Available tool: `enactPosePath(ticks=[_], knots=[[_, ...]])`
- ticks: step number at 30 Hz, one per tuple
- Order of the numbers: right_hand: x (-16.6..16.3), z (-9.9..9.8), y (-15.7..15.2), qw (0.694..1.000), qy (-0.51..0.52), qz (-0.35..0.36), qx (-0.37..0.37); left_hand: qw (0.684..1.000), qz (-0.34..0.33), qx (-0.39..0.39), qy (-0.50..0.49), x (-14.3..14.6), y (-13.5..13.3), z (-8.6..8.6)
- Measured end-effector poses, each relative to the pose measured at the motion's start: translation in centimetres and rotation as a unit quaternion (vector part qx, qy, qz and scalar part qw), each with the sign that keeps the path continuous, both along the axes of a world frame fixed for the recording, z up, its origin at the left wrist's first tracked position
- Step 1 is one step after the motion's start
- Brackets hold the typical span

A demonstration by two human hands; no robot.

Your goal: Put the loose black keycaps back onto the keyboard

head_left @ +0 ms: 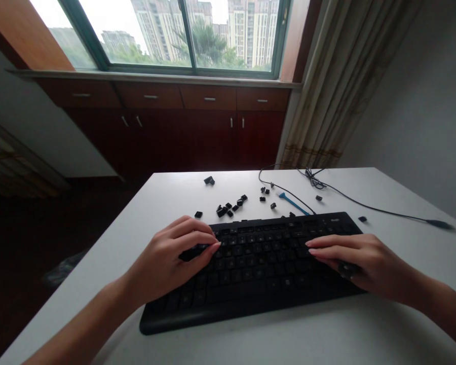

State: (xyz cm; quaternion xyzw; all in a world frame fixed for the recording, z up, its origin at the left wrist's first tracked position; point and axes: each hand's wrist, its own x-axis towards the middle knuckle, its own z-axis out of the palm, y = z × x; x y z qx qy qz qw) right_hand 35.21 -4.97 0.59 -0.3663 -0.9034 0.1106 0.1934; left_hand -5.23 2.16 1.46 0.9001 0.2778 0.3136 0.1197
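A black keyboard (247, 291) lies slightly askew on the white table. My left hand (175, 248) is over its upper left keys, thumb and index fingertip pinched together at the key row; whatever lies between them is too small to make out. My right hand (353, 261) rests over the keyboard's right part, fingers pressed together and pointing left. Something dark shows under its curled fingers, but I cannot tell what. Beyond the keyboard several loose black keycaps (222, 211) are scattered. A blue tool with a thin handle (294, 204) lies behind the keyboard's back edge.
The keyboard's cable (380, 209) runs from a bundled coil at the back to the right edge of the white table (175, 192). More keycaps (262, 198) sit near the blue tool. Wooden cabinets (213, 134) stand behind, under a window; a curtain (327, 86) hangs at right.
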Motion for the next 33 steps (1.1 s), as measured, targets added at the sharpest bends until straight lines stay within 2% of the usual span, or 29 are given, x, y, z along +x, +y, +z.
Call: enactPosePath(ticks=[4,8,17,23,25,27,29,31,33], knots=[[-0.5,0.0,0.0,1.0,0.023,-0.006,0.012,1.0,-0.014,0.009,0.012,0.0,0.0,-0.3],[-1.0,-0.1,0.1,0.997,0.061,-0.037,0.018,1.0,0.002,0.011,0.014,-0.1,0.1,-0.4],[-0.2,-0.2,0.0,0.998,-0.002,0.006,0.055,1.0,0.014,0.017,0.007,-0.1,0.1,-0.6],[-0.6,0.7,0.1,0.995,-0.062,0.015,0.077,1.0,0.02,0.022,0.006,-0.1,0.1,-0.5],[-1.2,1.3,0.1,0.998,-0.034,0.008,0.059,0.999,0.021,0.025,0.004,-0.1,0.1,-0.4],[-2.1,2.1,0.1,0.998,0.06,-0.028,0.02,0.999,0.022,0.026,0.003,-0.1,0.1,-0.4],[-3.3,3.2,0.0,0.97,0.226,-0.083,-0.045,0.999,0.023,0.025,0.003,-0.1,0.1,-0.4],[-5.0,4.3,0.2,0.895,0.414,-0.11,-0.127,0.999,0.024,0.024,0.006,-0.1,0.2,-0.4],[-6.9,4.9,0.6,0.81,0.551,-0.076,-0.186,0.999,0.028,0.023,0.007,-0.2,0.3,-0.4]])
